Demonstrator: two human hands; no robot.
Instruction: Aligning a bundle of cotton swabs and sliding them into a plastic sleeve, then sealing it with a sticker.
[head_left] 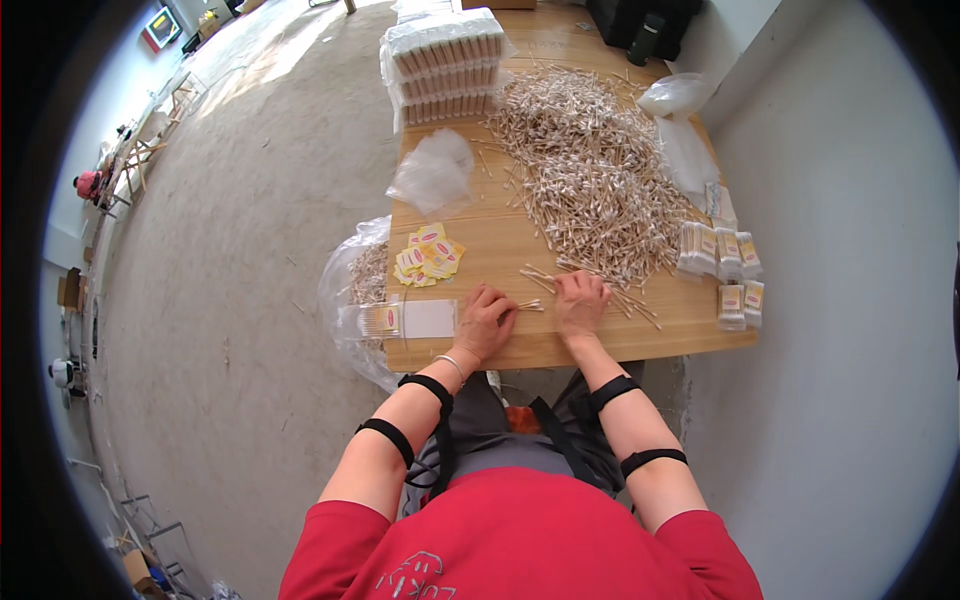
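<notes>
My left hand [484, 321] is closed round a few cotton swabs [531, 305], whose white tips stick out to its right. My right hand [582, 302] rests at the near edge of a big heap of cotton swabs [590, 170], its fingers curled down on some of them. Loose swabs [538, 273] poke out to the left of that hand, and others [636, 306] lie to its right. Beside my left hand lies a white rectangular piece [430, 319]. Against its left end is a clear pack of swabs [371, 320] with a yellow label.
Yellow labels [430, 256] and clear plastic bags [434, 172] lie at the table's left. Stacked swab packs [446, 65] stand at the far left. Filled small packs [722, 252] sit at the right edge. A plastic sack [362, 262] hangs beside the table [660, 340]; a wall is right.
</notes>
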